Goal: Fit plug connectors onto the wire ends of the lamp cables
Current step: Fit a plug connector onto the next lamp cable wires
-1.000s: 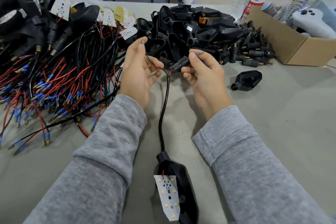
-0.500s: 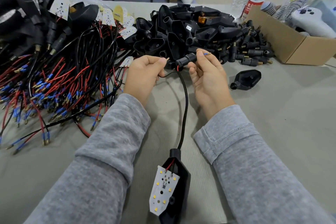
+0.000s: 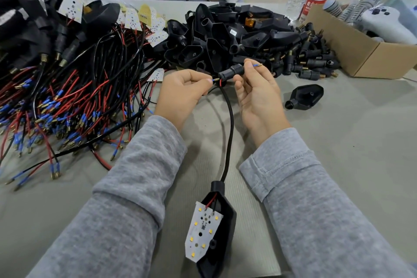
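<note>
Plug connector (image 3: 231,71) sits pinched in right hand (image 3: 257,97) above the table, left hand (image 3: 182,90) pinching a blue-sleeved wire end (image 3: 214,80) at its mouth; keep terminal aligned with bore, push straight, avoid kinking the black cable (image 3: 229,124).

So the black ribbed plastic plug connector (image 3: 231,71) is held up off the tabletop (image 3: 338,142), lying roughly sideways with its left end tipped a bit lower. A thin blue-sleeved wire end with a brass tip (image 3: 256,65) pokes out past its right side, and another blue-and-brass wire tip (image 3: 214,80) sits right at its left opening, next to a short bit of red wire. From there the round black lamp cable (image 3: 229,124) curves down toward the near edge of the tabletop into a black plastic lamp housing (image 3: 222,230), which lies open side up with a white LED board (image 3: 202,230) resting tilted on it, red lead soldered at the top.
</note>
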The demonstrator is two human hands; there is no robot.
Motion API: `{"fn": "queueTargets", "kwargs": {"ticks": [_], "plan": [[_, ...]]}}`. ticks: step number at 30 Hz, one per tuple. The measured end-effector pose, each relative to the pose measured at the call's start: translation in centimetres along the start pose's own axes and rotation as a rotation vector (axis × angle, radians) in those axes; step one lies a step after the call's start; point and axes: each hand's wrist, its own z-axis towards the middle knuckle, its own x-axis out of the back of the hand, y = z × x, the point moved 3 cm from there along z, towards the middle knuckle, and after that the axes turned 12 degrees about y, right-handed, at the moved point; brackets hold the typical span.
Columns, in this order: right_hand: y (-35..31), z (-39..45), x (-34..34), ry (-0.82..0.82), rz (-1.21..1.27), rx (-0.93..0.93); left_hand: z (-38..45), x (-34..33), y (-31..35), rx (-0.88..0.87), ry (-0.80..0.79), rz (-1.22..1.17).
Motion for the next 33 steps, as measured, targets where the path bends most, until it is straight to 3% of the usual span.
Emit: {"fn": "queueTargets", "kwargs": {"ticks": [11,24,33], "plan": [[0.1,-0.12,-0.13,-0.04,-0.047,0.036,0.04,-0.06,-0.25,-0.011,0.049,-0.003],[0.11,0.05,0.0,-0.022,-0.035,0.075,-0.33,-0.14,-0.11,-0.144,0.098,0.147],[-0.01,-0.18,0.02,-0.029,-0.036,0.076,-0.79,-0.29,0.19,-0.068,0.086,0.16]]}}
